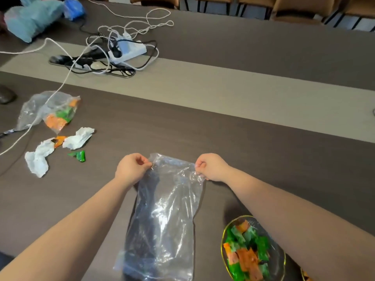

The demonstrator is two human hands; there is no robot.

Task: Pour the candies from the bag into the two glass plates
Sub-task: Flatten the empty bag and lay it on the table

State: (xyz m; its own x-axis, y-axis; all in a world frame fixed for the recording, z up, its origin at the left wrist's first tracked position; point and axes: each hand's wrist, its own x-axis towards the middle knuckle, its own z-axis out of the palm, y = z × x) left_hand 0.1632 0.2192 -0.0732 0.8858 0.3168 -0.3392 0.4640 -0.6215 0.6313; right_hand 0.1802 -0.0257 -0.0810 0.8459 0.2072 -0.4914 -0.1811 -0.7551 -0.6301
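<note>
A clear plastic bag (166, 216) hangs in front of me, stretched flat, with no candies visible inside. My left hand (132, 169) pinches its top left corner and my right hand (212, 167) pinches its top right corner. At the lower right, partly under my right forearm, a gold-rimmed glass plate (276, 266) holds several green and orange wrapped candies (245, 252). At the bottom right edge, a sliver of a second gold-rimmed plate (304, 276) with an orange candy peeks out. Most of it is hidden by my arm.
To the left lie another clear bag with green and orange candies (50, 112), crumpled white tissues (58, 149), and a loose green candy (78, 156). Further back are a power strip with tangled cables (121, 51), a blue bag (32, 19), and chairs across the table.
</note>
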